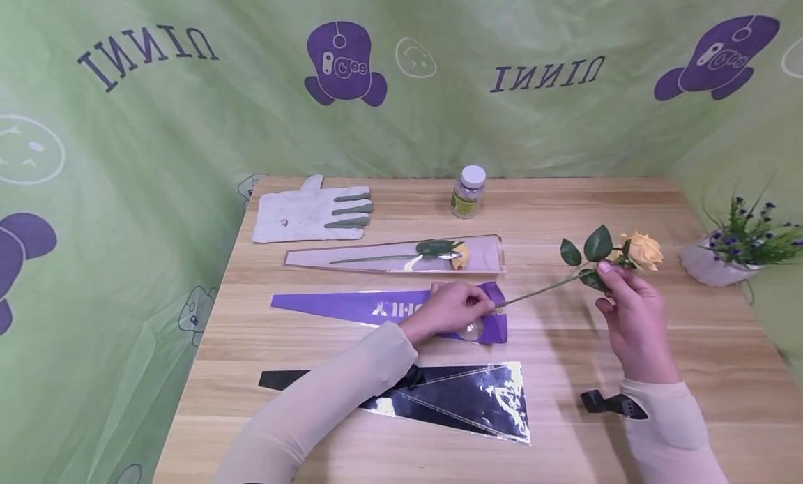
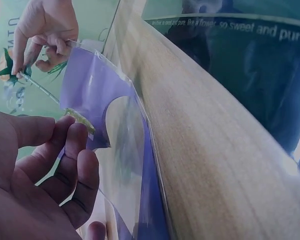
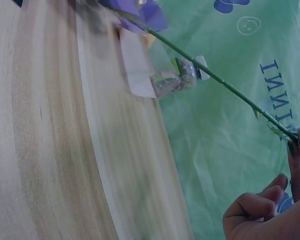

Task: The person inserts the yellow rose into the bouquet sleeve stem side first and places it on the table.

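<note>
My right hand [image 1: 641,323] pinches an artificial yellow rose [image 1: 644,251] by its green stem, just below the bloom and among the leaves. The stem slants down to the left, its lower end at the wide mouth of a purple flower sleeve [image 1: 332,308] lying on the table. At that mouth my left hand [image 1: 447,308] pinches the sleeve's edge between thumb and fingertips. In the left wrist view, the purple film [image 2: 85,80] stands lifted beside the stem [image 2: 42,89]. Across the right wrist view runs the long stem [image 3: 205,70], with the bloom out of frame.
Behind lies a clear sleeve [image 1: 376,257] with another yellow rose inside. A black sleeve [image 1: 464,400] lies in front, under my left forearm. A white glove [image 1: 295,212], a lidded jar [image 1: 468,192] and a potted plant [image 1: 721,257] stand or lie around the wooden table [image 1: 564,442].
</note>
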Demonstrator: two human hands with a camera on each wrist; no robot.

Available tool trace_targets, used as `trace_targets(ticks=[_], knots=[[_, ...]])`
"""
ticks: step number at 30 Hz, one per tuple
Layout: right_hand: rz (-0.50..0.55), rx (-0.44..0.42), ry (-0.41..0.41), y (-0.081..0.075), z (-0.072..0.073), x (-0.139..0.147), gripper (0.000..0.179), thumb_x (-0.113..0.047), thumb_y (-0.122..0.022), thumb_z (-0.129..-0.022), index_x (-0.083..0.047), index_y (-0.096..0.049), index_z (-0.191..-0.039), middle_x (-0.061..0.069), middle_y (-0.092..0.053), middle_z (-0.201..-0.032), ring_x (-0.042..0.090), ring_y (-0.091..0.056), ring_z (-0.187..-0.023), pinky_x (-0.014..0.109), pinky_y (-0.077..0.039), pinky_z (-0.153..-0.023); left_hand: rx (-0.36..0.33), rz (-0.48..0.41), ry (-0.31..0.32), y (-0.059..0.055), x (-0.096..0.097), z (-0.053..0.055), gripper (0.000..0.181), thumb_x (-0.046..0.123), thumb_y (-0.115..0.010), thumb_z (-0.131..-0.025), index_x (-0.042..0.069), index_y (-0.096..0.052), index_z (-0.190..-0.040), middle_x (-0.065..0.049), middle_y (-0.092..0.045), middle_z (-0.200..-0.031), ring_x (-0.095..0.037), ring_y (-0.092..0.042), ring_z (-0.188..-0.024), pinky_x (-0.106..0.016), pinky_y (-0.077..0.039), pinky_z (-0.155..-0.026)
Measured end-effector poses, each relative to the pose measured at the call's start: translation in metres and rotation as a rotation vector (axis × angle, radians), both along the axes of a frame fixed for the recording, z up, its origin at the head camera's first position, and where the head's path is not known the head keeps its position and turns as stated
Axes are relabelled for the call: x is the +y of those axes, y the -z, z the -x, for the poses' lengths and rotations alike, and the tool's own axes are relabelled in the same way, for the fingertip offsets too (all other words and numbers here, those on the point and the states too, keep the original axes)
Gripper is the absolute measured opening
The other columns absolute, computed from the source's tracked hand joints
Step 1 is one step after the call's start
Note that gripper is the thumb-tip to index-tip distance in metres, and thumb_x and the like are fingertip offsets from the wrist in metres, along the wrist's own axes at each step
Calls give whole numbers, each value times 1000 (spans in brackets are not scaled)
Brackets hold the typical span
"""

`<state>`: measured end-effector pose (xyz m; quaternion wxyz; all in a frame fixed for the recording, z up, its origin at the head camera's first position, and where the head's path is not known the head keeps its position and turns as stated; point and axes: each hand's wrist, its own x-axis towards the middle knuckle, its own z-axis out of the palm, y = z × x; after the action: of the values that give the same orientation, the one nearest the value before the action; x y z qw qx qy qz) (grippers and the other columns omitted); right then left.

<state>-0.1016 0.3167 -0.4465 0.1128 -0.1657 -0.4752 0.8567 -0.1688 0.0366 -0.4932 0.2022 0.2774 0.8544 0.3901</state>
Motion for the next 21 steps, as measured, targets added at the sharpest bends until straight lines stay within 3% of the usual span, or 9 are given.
trace_targets(ticks=[8,14,16,21], knots=[[-40,33,-51,9,-4,-8,16,5,-67,-95,-5,-70,-83,0,-68,-86,9,-62,-72,20,-48,-57,-1,-7,3,-5,1,-1,20,39,-63,-101,26,-77,-96,24,-65,-81,1,-58,-84,-37,-27,-95],[-25,107,-76,20,-7,-18,7,1,-63,-98,-3,-69,-98,6,-73,-94,11,-67,-75,21,-50,-57,2,-18,-14,-5,3,-2,19,40,-63,-101,27,-77,-98,25,-64,-82,1,-57,-87,-38,-26,-98],[-11,134,-69,22,-7,-20,7,-2,-62,-100,-3,-68,-104,9,-75,-98,12,-68,-76,21,-50,-56,3,-16,-21,-4,3,-2,19,40,-63,-101,27,-77,-98,25,-64,-83,1,-57,-87,-38,-26,-98],[20,146,-8,22,-8,-22,4,-3,-64,-99,-2,-64,-103,14,-75,-99,13,-69,-75,21,-49,-54,14,-17,-23,-3,3,-1,19,40,-63,-101,28,-77,-98,25,-64,-84,1,-58,-87,-40,-27,-99]])
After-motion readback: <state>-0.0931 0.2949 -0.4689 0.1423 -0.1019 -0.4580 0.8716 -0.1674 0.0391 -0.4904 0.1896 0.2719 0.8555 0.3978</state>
